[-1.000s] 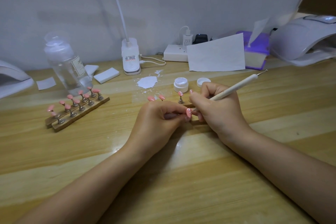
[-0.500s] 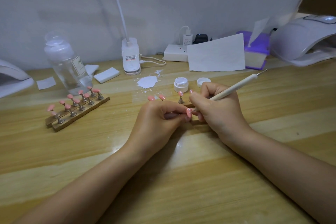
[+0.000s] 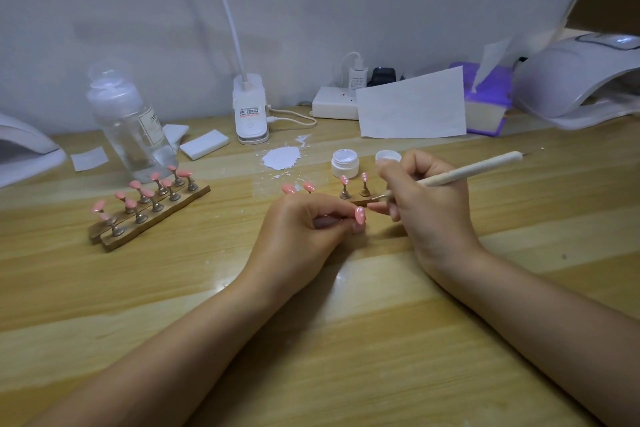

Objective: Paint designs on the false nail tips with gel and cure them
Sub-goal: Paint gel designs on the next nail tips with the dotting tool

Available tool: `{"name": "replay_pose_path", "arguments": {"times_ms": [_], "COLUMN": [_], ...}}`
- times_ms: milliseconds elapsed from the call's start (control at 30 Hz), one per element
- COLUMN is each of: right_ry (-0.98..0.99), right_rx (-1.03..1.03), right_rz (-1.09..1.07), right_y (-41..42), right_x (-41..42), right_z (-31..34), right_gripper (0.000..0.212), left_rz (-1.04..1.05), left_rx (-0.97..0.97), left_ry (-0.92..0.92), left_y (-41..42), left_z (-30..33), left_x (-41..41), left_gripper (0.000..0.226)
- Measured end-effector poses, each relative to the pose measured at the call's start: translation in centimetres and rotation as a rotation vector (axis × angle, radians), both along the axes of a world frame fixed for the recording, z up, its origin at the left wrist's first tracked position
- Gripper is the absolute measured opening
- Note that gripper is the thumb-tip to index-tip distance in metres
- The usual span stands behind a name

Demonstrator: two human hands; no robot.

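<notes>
Far left edge: part of a white nail lamp (image 3: 24,149). Next right: clear liquid bottle (image 3: 131,125) upright on the wooden table (image 3: 346,340), white pads (image 3: 204,144) beside it. Just in front: wooden holder strip (image 3: 152,218) with two rows of pink nail tips (image 3: 138,187) on metal stands, angled away to the right.

Centre back: white clip-lamp base (image 3: 250,114), cable running right to a white power strip (image 3: 334,107). In front of it, white gel smear (image 3: 281,158) on the table.

Left hand (image 3: 304,232): fingers curled, pinching a stand; pink nail tip with white dots (image 3: 360,215) poking out at the fingertip end, facing the right hand. Stand itself mostly hidden in the fingers. Two more pink tips (image 3: 298,188) visible just behind the knuckles.

Between the hands, further back: two dotted tips on stands (image 3: 353,185) on a second strip, open gel jar (image 3: 344,163) and its lid (image 3: 388,158) behind them.

Right hand (image 3: 429,204): fingers closed round a cream-handled dotting pen (image 3: 467,172), handle slanting up-right, fine tip pointing left. Pen tip near the held nail tip, slightly above and right of it, apart, not touching.

Right back: white paper sheet (image 3: 412,107), purple tissue box (image 3: 488,97), second white nail lamp (image 3: 581,80).
</notes>
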State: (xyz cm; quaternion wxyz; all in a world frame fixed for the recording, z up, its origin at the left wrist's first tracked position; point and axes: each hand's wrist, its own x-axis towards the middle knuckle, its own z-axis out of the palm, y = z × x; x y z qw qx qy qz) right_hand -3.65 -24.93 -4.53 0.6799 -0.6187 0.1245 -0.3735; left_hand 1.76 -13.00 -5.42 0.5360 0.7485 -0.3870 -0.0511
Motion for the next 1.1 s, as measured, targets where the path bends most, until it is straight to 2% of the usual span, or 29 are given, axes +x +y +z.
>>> {"name": "replay_pose_path", "arguments": {"times_ms": [167, 300, 433, 667, 800, 967, 1033, 1100], "right_ry": [-0.067, -0.035, 0.076, 0.376, 0.448, 0.597, 0.571, 0.457], "right_rx": [-0.041, -0.118, -0.247, -0.596, -0.684, -0.803, -0.782, -0.698], "right_rz": [-0.105, -0.076, -0.103, -0.034, -0.079, -0.085, -0.105, -0.164], "right_y": [-0.6, -2.4, -4.4, -5.5, -4.7, -4.2, -4.2, -4.1], "right_x": [-0.1, 0.4, 2.3, 6.3, 8.1, 9.0, 8.8, 8.3], "right_z": [1.1, 2.8, 4.1, 4.2, 3.3, 2.4, 2.7, 3.2], "right_gripper": [0.036, 0.027, 0.033, 0.035, 0.043, 0.032, 0.032, 0.034], "left_rz": [0.008, -0.003, -0.01, -0.038, -0.041, -0.046, -0.047, -0.05], "left_rx": [-0.005, -0.016, -0.029, -0.041, -0.048, -0.052, -0.057, -0.055], "left_ry": [0.014, 0.016, 0.006, 0.021, 0.02, 0.023, 0.028, 0.033], "left_y": [0.1, 0.1, 0.1, 0.2, 0.2, 0.2, 0.2, 0.2], "left_z": [0.0, 0.2, 0.3, 0.3, 0.3, 0.2, 0.2, 0.2], "left_x": [-0.1, -0.1, -0.1, -0.3, -0.2, -0.1, -0.1, -0.1], "left_gripper": [0.012, 0.017, 0.018, 0.019, 0.021, 0.021, 0.021, 0.023]}}
